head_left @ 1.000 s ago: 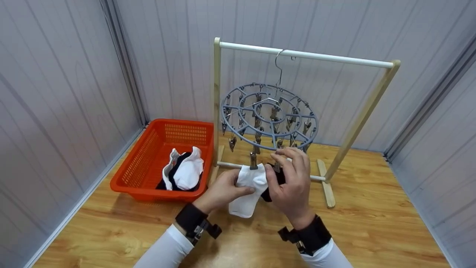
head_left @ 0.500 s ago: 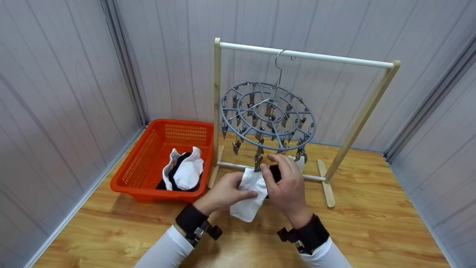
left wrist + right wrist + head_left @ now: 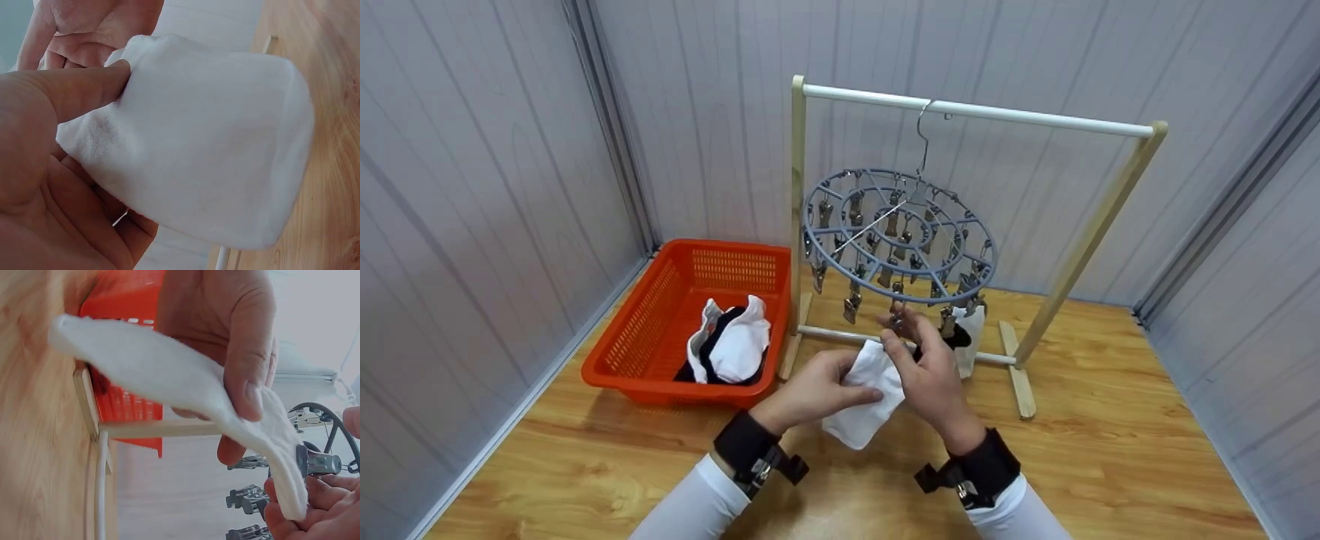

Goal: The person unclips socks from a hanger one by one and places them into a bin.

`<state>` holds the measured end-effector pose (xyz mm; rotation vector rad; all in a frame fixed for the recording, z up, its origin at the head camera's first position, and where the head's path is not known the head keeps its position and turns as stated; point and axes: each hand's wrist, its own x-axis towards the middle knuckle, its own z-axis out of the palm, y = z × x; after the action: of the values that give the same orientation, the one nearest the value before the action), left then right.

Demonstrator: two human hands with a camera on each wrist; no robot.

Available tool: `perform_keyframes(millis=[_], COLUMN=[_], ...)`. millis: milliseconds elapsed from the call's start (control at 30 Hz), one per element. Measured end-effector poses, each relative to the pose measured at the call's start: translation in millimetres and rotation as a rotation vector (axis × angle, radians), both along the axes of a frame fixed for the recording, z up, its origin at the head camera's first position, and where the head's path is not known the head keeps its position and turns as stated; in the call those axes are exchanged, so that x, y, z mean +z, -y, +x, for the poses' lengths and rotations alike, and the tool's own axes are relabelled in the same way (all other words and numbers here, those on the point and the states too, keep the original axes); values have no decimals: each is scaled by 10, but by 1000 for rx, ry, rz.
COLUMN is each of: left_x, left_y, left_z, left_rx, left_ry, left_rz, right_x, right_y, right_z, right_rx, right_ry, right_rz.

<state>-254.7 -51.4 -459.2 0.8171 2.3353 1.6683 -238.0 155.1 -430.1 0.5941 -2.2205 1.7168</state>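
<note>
My left hand (image 3: 856, 384) grips a white sock (image 3: 861, 405) between thumb and fingers, just below the front rim of a round grey clip hanger (image 3: 900, 232). The right hand (image 3: 901, 334) pinches a metal clip (image 3: 897, 322) at the sock's upper edge. In the right wrist view that clip (image 3: 315, 464) sits on the edge of the white sock (image 3: 169, 371), with the left hand's thumb (image 3: 247, 354) pressed on the cloth. The left wrist view is filled by the white sock (image 3: 214, 146) under my thumb (image 3: 67, 95). A black-and-white sock (image 3: 966, 339) hangs from a clip to the right.
The hanger hooks onto the white bar of a wooden rack (image 3: 1099, 217) standing on the wooden floor. An orange basket (image 3: 660, 315) with more white and dark socks (image 3: 731, 341) stands to the left of it. Grey panelled walls close in on three sides.
The hanger has turned, carrying the black-and-white sock to the right. My right hand has left that sock and now pinches the clip at the white sock, which the left hand still holds.
</note>
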Motion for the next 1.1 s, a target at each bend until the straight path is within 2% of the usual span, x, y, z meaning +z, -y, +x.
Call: perform_keyframes(millis=[133,233,567,767,933,1100], left_x=[12,22,20,22,35,46], left_y=[18,20,36,42,42,46], left_z=[10,11,-10,-10,2,9], left_rx=[7,15,20,12,7,7], left_ry=[2,8,-1,13,4,-6], left_rz=[-16,-26,-12,4,3,3], right_x=[27,43,65,72,67,68], right_y=[9,15,27,23,3,-20], right_z=[9,0,-22,-9,-7,-7], right_rx=[19,14,-18,-59,-110,-122], right_ry=[51,56,75,70,18,-32], right_rz=[-82,-131,-197,-180,-144,-148])
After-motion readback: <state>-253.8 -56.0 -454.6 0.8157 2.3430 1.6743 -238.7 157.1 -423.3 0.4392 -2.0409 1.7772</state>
